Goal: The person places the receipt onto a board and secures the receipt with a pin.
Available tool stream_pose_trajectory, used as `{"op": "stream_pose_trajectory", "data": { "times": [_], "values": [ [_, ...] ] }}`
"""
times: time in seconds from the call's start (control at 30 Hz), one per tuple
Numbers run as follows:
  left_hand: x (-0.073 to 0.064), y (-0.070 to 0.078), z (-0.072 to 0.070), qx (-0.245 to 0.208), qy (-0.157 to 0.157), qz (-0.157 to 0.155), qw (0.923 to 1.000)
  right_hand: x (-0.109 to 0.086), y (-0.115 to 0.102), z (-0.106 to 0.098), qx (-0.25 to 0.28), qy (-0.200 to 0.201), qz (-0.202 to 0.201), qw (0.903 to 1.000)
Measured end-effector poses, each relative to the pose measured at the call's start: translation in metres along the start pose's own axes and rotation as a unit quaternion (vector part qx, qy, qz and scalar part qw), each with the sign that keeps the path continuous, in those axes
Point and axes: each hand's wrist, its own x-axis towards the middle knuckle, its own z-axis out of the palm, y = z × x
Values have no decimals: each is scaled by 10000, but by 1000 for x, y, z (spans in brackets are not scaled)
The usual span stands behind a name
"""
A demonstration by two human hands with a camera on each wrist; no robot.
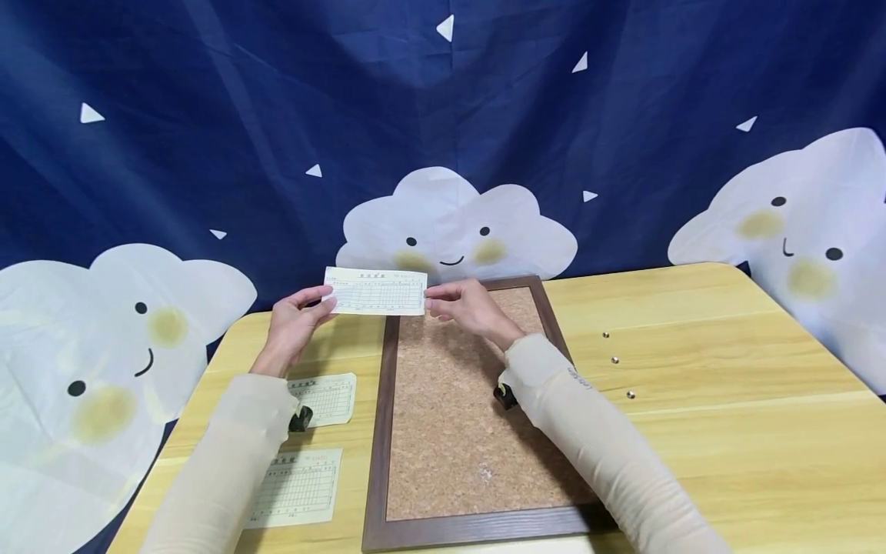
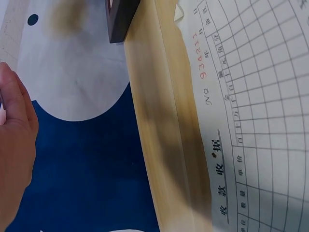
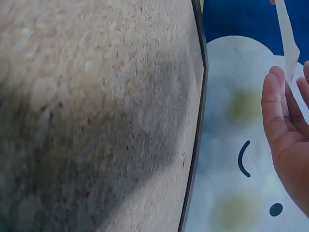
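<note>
A printed receipt slip (image 1: 377, 294) is held up over the far end of a brown-framed corkboard (image 1: 477, 442). My left hand (image 1: 291, 329) pinches its left edge between thumb and fingers. At the right edge, my right hand (image 1: 474, 312) pinches the slip. The right wrist view shows the receipt nearly edge-on, its corner between the right hand's (image 3: 289, 133) fingers and thumb. Only part of the left hand (image 2: 17, 145) appears in the left wrist view, where the held slip is barely visible.
Two more receipt slips, an upper one (image 1: 335, 400) and a lower one (image 1: 301, 488), lie left of the board, partly covered by my left arm. Several small metal thumbtacks (image 1: 614, 360) sit on the wooden table (image 1: 727, 431) to the right. A blue cloud-patterned curtain (image 1: 443, 100) hangs behind.
</note>
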Motion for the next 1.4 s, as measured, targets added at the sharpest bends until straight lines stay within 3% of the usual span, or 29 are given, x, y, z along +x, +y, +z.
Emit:
{"op": "stream_pose_trajectory", "data": {
  "times": [0.37,0.83,1.4],
  "values": [
    [-1,-1,3,-141,-93,28,9999,5,0,5,94,320,201,9992],
    [-2,1,8,258,-303,146,9991,8,-4,4,7,904,493,9947],
    [-1,-3,22,268,-53,491,9984,6,-1,-11,-519,1030,441,9924]
  ]
}}
